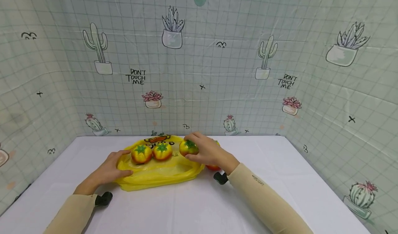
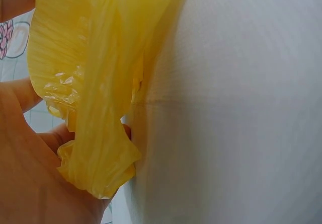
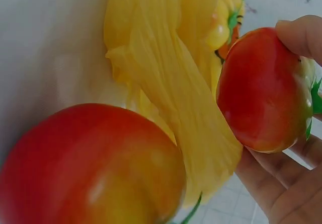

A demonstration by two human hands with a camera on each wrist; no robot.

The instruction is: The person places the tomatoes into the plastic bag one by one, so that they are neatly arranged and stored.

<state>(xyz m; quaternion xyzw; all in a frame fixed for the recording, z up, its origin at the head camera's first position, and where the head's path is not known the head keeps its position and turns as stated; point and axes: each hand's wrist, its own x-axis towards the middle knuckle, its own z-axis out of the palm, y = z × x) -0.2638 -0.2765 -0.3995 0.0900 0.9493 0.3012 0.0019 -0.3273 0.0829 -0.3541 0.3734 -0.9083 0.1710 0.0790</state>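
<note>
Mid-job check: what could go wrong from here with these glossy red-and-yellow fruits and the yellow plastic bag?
The glossy, round red-and-yellow fruit in the right hand might slip from the grip.
The thin, crumpled yellow plastic bag might shift or fold where the left hand touches its edge.
The neighbouring red-and-yellow fruit, beside the bag near the right hand, may get knocked and roll.

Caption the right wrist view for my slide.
Right hand grips a tomato near a yellow bag; reddish fruit in foreground.
</note>
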